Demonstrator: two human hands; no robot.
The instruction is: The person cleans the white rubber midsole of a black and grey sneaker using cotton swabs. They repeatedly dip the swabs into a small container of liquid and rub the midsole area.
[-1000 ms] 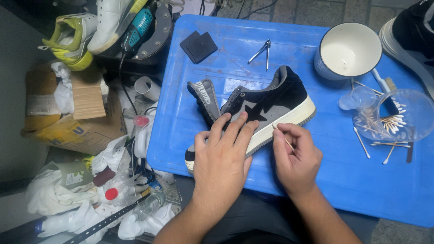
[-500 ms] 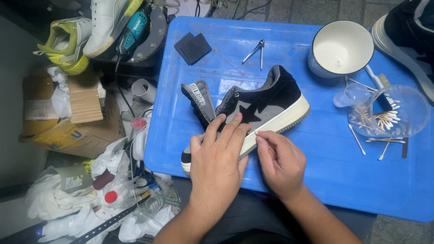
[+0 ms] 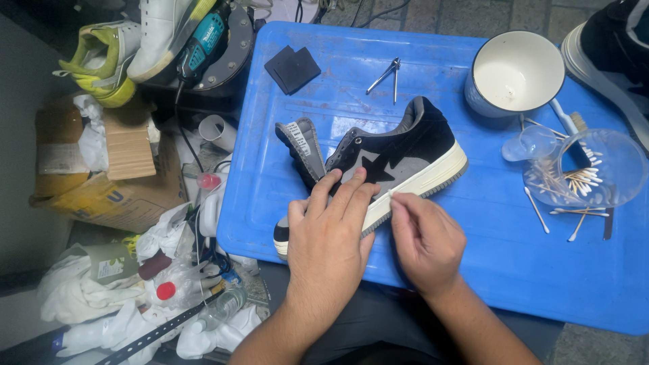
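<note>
A blue plastic desk (image 3: 433, 270) fills most of the view, its surface scuffed and streaked with pale marks. Near its middle lies a black and grey sneaker (image 3: 399, 152) with a cream sole, its heel toward the far right and its toe hanging just over the near left edge, the grey tongue pulled out to the left. The left hand (image 3: 328, 230) lies flat across the toe end, fingers spread and pressing the upper down, not closed around anything. The right hand (image 3: 422, 236) sits just beside it at the sole's edge, thumb and forefinger pinched together on something thin and pale at the sole's rim; what it is cannot be told.

At the far side of the desk lie a folded black cloth (image 3: 292, 69) and a small metal tool (image 3: 385, 73), apart from each other. To the right stands a white enamel mug (image 3: 515, 73), and near it a clear glass bowl (image 3: 588, 169) holding cotton swabs, with more swabs scattered on the blue beside it. Another dark shoe (image 3: 612, 47) reaches in at the top right corner.

Left of the desk the floor is crowded: cardboard boxes (image 3: 101, 169), crumpled white rags (image 3: 74, 294), plastic bottles, a teal power tool (image 3: 203, 42) and a yellow-green and white shoe (image 3: 101, 61).
</note>
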